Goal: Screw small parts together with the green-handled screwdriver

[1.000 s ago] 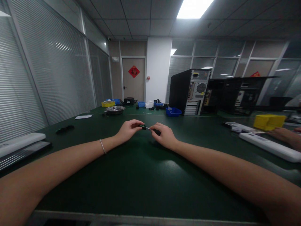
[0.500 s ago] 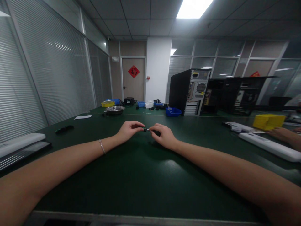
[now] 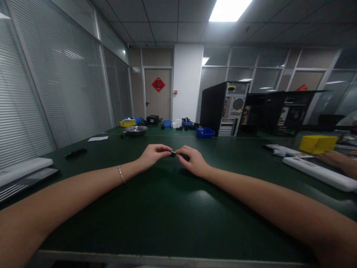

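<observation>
Above the middle of the green tabletop, my two hands are close together. My left hand pinches a small black part between thumb and fingertips; its kind is too small to make out. A dark-handled tool with a thin metal tip is gripped in my right hand. The tip meets the black part or lies right beside it, and I cannot tell which. My right fingers hide much of the handle.
Computer towers stand at the back right, with a blue bin beside them. A metal dish is at the back left, a dark pen-like object nearer. Another person's hand is by a yellow bin and white bar.
My right hand has shifted slightly left, closer to my left hand. Less of the tool's metal shaft shows between them. Both hands keep their hold.
</observation>
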{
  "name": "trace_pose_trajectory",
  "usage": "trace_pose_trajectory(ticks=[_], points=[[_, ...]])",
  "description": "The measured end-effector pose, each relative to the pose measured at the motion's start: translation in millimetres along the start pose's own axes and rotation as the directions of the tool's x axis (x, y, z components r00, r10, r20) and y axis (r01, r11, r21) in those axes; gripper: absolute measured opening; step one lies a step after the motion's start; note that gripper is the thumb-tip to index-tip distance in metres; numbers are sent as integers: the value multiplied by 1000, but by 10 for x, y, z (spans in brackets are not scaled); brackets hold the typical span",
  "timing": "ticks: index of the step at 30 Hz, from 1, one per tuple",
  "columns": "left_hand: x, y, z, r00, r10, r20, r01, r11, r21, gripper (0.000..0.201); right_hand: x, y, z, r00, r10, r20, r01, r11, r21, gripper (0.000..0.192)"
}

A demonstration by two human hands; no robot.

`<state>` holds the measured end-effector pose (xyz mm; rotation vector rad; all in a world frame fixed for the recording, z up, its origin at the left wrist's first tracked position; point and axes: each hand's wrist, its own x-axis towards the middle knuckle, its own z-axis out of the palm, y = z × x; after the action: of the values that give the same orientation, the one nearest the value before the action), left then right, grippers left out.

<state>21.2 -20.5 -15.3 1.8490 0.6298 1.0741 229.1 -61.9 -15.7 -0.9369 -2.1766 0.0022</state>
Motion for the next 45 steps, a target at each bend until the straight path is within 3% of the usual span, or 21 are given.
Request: trace_pose_trajectory(ticks=[8, 17, 34, 45], points=[[37, -20, -26, 995, 45, -84, -42, 999, 32, 27, 1, 30, 14, 998, 63, -32, -65, 996, -54, 20], [-9, 30, -51, 985, 175, -7, -165, 941, 296, 24, -20, -2, 14, 999, 41, -2, -40, 988, -151, 22], [42, -54, -57, 995, 4, -100, -5, 1000, -6, 26, 5, 58, 8, 1000, 26, 16, -26, 999, 19, 23], [79, -16, -75, 995, -35, -88, 38, 999, 31, 25, 60, 80, 32, 995, 92, 50, -93, 996, 11, 22]])
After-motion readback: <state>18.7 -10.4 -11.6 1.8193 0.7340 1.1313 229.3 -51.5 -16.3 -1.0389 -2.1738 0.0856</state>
